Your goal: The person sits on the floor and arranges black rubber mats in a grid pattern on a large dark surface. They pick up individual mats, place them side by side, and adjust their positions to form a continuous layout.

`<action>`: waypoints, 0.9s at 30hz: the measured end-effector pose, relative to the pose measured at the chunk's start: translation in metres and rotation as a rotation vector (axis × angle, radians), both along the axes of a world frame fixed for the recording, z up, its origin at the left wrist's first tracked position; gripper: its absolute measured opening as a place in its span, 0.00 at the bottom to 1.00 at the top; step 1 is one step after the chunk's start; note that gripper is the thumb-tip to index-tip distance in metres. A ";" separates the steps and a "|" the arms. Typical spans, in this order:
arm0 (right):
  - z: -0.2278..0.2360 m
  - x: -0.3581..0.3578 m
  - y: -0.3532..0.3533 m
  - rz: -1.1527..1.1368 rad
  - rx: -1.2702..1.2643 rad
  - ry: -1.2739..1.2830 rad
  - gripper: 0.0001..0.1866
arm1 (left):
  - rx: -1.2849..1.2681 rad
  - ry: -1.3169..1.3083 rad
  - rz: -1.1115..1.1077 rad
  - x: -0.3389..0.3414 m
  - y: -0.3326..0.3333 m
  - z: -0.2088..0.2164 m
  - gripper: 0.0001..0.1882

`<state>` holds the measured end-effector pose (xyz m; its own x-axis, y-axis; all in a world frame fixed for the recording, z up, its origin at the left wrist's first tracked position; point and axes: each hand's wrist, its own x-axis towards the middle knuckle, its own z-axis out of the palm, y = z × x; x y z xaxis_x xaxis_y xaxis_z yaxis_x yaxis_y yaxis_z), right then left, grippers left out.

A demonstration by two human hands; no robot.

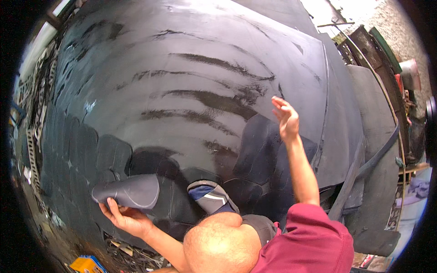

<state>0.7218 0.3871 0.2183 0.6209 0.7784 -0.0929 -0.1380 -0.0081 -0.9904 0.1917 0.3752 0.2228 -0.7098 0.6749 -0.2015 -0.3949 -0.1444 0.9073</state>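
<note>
A dark grey, rounded piece of sheet [132, 187], bent and marked with a thin pale curved line, is in my left hand [124, 219] at the lower left. The fingers and thumb close on its near edge. My right hand [287, 119] is raised over the right part of a large black sheet [191, 132], fingers stretched out and holding nothing. Along the near and left side of that sheet, several dark rounded, sole-like shapes [111, 154] show side by side. Whether they are cut loose or only marked cannot be made out.
My bent knee [218, 243] and a shod foot [211, 196] are at the near edge. More dark sheets [375, 109] and a long strip [380, 152] lie at the right. Scraps [129, 252] and a yellow-blue box [88, 264] lie at the lower left.
</note>
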 end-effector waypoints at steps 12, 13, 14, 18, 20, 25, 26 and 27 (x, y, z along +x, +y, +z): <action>-0.030 0.049 0.107 0.037 0.056 -0.061 0.31 | 0.136 -0.016 -0.128 0.043 0.030 0.043 0.30; -0.035 0.038 0.122 0.052 0.046 -0.104 0.31 | 0.163 -0.048 -0.136 0.046 0.032 0.043 0.30; -0.039 0.027 0.138 0.074 0.091 -0.196 0.30 | 0.187 -0.131 -0.182 0.040 0.034 0.043 0.32; -0.059 -0.011 0.186 0.057 0.151 -0.422 0.26 | 0.017 -0.105 -0.062 0.035 0.044 0.052 0.34; -0.067 -0.017 0.195 -0.002 0.126 -0.339 0.24 | 0.061 -0.111 -0.074 0.028 0.042 0.053 0.35; -0.059 0.038 0.181 -0.186 0.033 -0.288 0.23 | -0.038 0.081 0.096 0.026 0.059 0.067 0.34; -0.053 0.069 0.179 -0.217 0.058 -0.350 0.22 | -0.029 0.114 0.070 0.018 0.061 0.061 0.34; -0.049 0.102 0.178 -0.251 0.078 -0.410 0.22 | -0.023 0.150 0.041 0.015 0.065 0.055 0.34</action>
<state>0.8239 0.5651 0.1697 0.7636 0.5951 0.2507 0.2750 0.0515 -0.9600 0.2072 0.4405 0.2781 -0.7599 0.6413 -0.1064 -0.2489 -0.1358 0.9590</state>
